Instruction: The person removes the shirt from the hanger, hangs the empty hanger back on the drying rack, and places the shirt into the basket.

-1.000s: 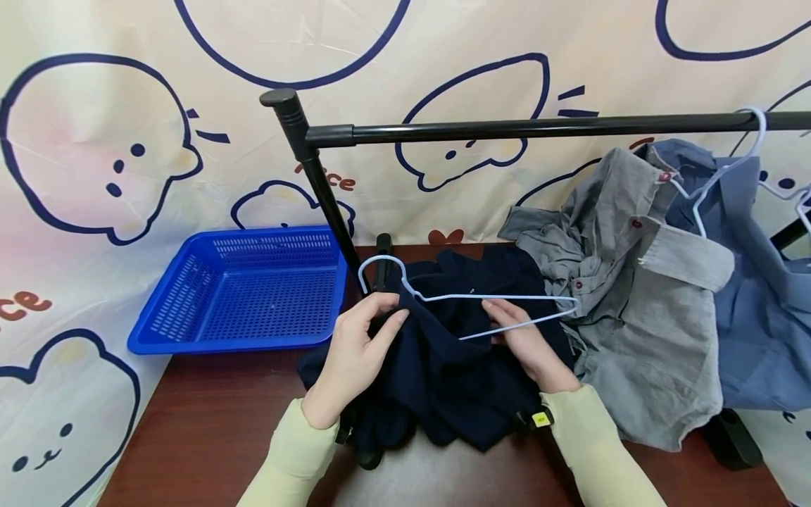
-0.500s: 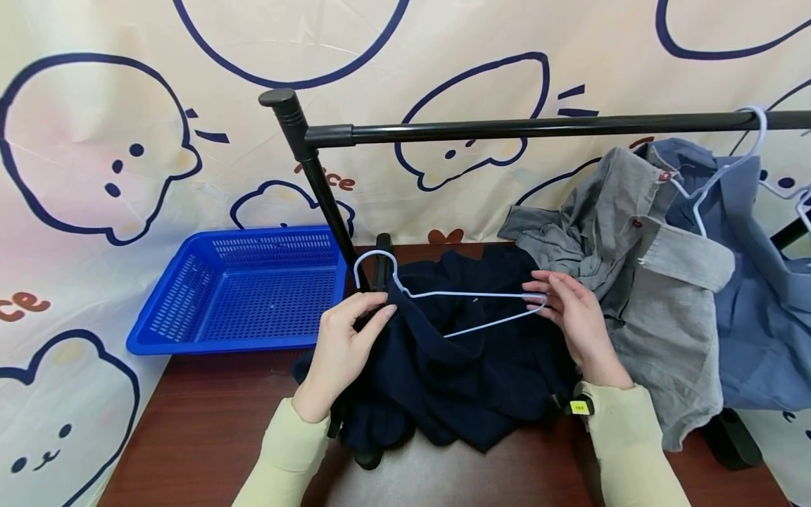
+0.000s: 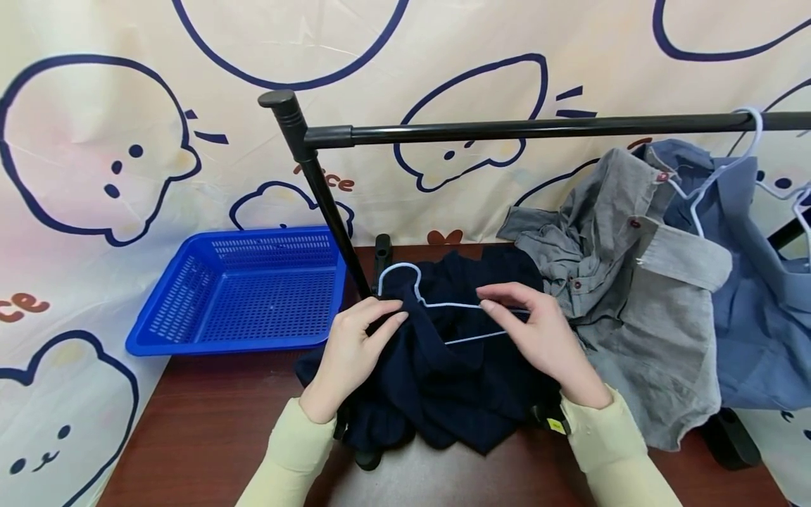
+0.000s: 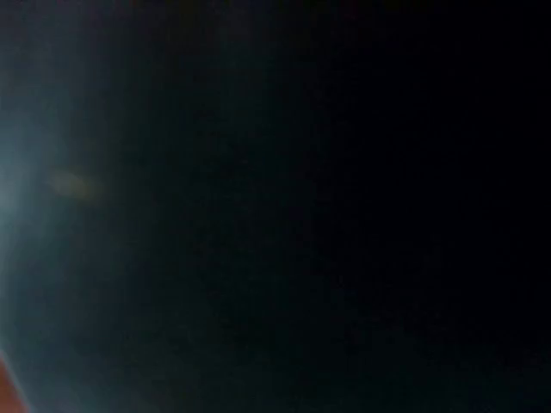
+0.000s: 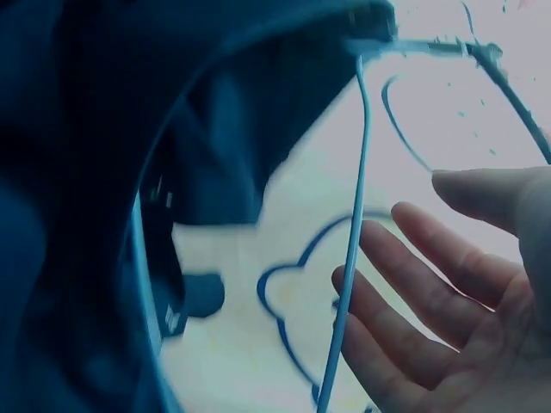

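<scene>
A dark navy garment (image 3: 456, 401) lies bunched on the table, its neckline opened around a light blue wire hanger (image 3: 465, 341). The hanger's hook rises at the left, and part of its frame is inside the cloth. With thumb and index finger, my left hand (image 3: 351, 345) pinches the garment's edge just below the hook. My right hand (image 3: 545, 334) is at the hanger's upper wire, covering its right end in the head view. In the right wrist view the fingertips (image 5: 349, 280) touch the wire while the thumb stands apart. Dark blur fills the left wrist view.
A blue plastic basket (image 3: 272, 303) sits at the left behind my left hand. Over the table runs a black rack rail (image 3: 507, 131) with a slanted post (image 3: 323, 190). A grey shirt (image 3: 665, 317) and a blue shirt (image 3: 747, 338) hang at the right.
My right hand went right to the hanger's end, then came back left along the upper wire. The hanger slid slightly left, then right. The left hand kept its pinch on the garment, shifting slightly.
</scene>
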Available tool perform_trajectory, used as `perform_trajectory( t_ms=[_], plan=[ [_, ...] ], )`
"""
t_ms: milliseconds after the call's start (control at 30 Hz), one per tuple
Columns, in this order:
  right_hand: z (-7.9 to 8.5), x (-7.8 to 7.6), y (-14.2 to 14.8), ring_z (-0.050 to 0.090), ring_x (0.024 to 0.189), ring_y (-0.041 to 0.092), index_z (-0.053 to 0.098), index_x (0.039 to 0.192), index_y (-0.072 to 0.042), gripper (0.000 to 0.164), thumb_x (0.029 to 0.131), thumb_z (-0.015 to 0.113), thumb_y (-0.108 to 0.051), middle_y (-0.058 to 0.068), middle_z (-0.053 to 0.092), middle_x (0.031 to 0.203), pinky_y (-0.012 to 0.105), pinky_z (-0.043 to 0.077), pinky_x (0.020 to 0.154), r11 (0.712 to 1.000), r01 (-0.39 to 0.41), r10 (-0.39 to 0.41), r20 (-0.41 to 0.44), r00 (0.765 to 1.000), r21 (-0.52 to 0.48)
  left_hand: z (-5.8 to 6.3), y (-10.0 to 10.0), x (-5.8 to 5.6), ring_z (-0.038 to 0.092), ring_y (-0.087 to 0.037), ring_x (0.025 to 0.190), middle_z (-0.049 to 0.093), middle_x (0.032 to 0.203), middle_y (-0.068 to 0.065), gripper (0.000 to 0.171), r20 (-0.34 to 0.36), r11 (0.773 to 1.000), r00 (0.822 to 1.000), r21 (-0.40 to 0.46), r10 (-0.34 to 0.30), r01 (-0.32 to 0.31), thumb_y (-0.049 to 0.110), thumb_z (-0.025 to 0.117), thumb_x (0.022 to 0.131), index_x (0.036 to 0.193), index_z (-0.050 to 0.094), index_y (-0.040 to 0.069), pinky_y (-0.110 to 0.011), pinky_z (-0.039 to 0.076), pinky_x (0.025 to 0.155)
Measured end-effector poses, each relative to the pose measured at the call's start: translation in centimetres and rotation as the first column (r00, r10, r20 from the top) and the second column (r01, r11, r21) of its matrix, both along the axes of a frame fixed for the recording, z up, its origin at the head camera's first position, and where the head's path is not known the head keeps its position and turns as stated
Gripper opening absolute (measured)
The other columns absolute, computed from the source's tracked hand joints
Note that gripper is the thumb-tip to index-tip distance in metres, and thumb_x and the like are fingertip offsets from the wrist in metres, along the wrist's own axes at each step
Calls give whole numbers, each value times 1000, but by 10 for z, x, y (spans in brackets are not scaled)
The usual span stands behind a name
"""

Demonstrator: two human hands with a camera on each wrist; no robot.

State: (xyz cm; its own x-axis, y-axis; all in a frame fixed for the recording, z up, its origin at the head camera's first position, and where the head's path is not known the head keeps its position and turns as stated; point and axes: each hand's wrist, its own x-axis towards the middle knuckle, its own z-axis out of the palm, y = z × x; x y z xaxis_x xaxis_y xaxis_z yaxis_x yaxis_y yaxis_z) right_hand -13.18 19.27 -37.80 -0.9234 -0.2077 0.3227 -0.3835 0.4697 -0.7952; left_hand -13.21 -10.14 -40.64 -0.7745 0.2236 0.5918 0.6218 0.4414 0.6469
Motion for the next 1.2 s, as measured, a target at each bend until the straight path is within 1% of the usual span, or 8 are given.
perform_trajectory(
  t_ms=[67, 233, 433, 600, 733, 967, 1067, 1200],
  plan=[
    [2, 1, -10, 65, 102, 9, 75, 120, -21, 21, 99, 71, -24, -13, 71, 115, 42, 51, 89, 999, -27, 28, -40, 999, 22, 1, 2, 1, 66, -8, 90, 72, 99, 5, 16, 12, 1000, 1000, -11, -8, 8, 16, 73, 96, 111, 79, 13, -31, 53, 79],
    [6, 0, -32, 66, 100, 7, 76, 116, -21, 20, 95, 75, -21, -16, 70, 110, 43, 54, 84, 996, -81, 85, -90, 992, 39, 1, 7, 3, 66, -9, 92, 70, 100, 6, 18, 46, 999, 998, -33, -42, 44, 18, 69, 100, 114, 78, 13, -31, 53, 81],
    [6, -6, -47, 67, 94, 5, 76, 108, -17, 15, 94, 76, -13, -12, 72, 103, 38, 56, 83, 991, -130, 134, -111, 985, 38, 0, 10, 3, 66, -8, 94, 70, 102, 6, 19, 52, 997, 997, -48, -63, 66, 18, 67, 101, 116, 78, 13, -30, 53, 80],
    [6, -8, -51, 67, 86, 5, 77, 106, -14, 15, 93, 75, -7, -8, 72, 102, 32, 56, 76, 985, -165, 170, -131, 977, 52, -2, 11, 3, 66, -9, 98, 70, 104, 6, 17, 58, 997, 996, -31, -73, 75, 16, 68, 100, 113, 78, 13, -32, 53, 84],
    [6, -7, -52, 65, 81, 6, 78, 106, -15, 16, 93, 76, -7, -8, 72, 102, 29, 55, 69, 983, -173, 179, -147, 973, 52, -3, 11, 3, 66, -10, 102, 70, 105, 6, 13, 68, 997, 995, -19, -74, 75, 15, 70, 99, 109, 77, 14, -34, 53, 89],
    [10, -6, -49, 60, 69, 8, 78, 101, -16, 11, 92, 77, -10, -10, 70, 96, 28, 51, 62, 987, -151, 158, -164, 974, 57, -4, 11, 1, 66, -10, 101, 69, 105, 7, 9, 64, 997, 995, -19, -71, 72, 16, 70, 99, 105, 76, 15, -33, 53, 88],
    [12, -5, -45, 57, 64, 9, 78, 100, -17, 8, 94, 77, -13, -11, 70, 92, 29, 48, 58, 990, -130, 136, -145, 980, 51, -5, 9, 0, 66, -10, 100, 69, 104, 7, 8, 57, 998, 997, -21, -61, 62, 16, 70, 99, 105, 75, 15, -33, 52, 88],
    [14, -5, -40, 58, 65, 10, 77, 100, -19, 6, 96, 75, -16, -11, 71, 89, 30, 48, 57, 993, -111, 115, -107, 988, 40, -6, 6, -1, 65, -9, 100, 69, 104, 7, 8, 53, 999, 998, -33, -41, 43, 16, 71, 98, 104, 75, 15, -33, 52, 88]
  ],
)
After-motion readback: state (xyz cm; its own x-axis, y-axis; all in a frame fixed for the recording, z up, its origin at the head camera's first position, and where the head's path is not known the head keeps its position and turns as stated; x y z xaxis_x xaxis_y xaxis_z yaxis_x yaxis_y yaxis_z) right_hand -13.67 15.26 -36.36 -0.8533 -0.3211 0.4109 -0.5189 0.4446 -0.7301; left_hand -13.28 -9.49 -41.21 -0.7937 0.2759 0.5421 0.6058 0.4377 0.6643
